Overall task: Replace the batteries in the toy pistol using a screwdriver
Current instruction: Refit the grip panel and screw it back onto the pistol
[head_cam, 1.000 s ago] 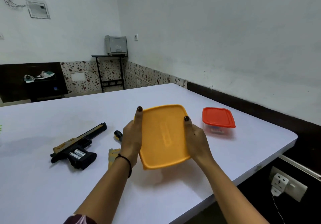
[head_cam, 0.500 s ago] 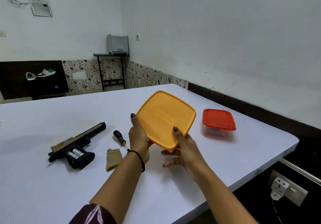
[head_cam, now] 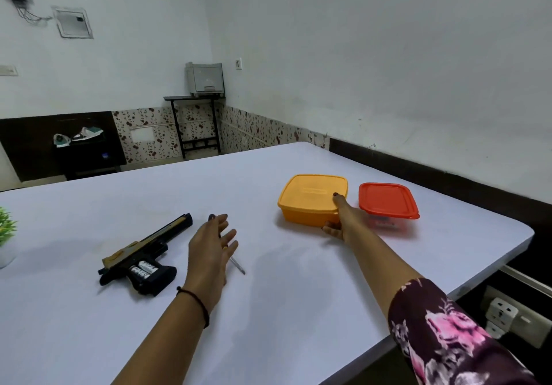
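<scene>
The black and tan toy pistol point(head_cam: 143, 257) lies on its side on the white table point(head_cam: 298, 295), its grip compartment uncovered with batteries point(head_cam: 144, 268) showing. My left hand point(head_cam: 210, 253) hovers open just right of it, over the screwdriver point(head_cam: 237, 265), whose metal shaft pokes out beyond my fingers. The battery cover is hidden under that hand. My right hand point(head_cam: 340, 220) grips the near right corner of the orange box point(head_cam: 312, 201), thumb on its lid, the box resting on the table.
A clear box with a red lid point(head_cam: 386, 202) stands right of the orange one, near the table's right edge. A small green plant point(head_cam: 6, 229) sits at the far left. A wall socket with a plug point(head_cam: 504, 316) is below the table edge.
The orange box has gone from held up in both hands to resting on the table beside the red-lidded one. My left hand let go and moved left over the screwdriver.
</scene>
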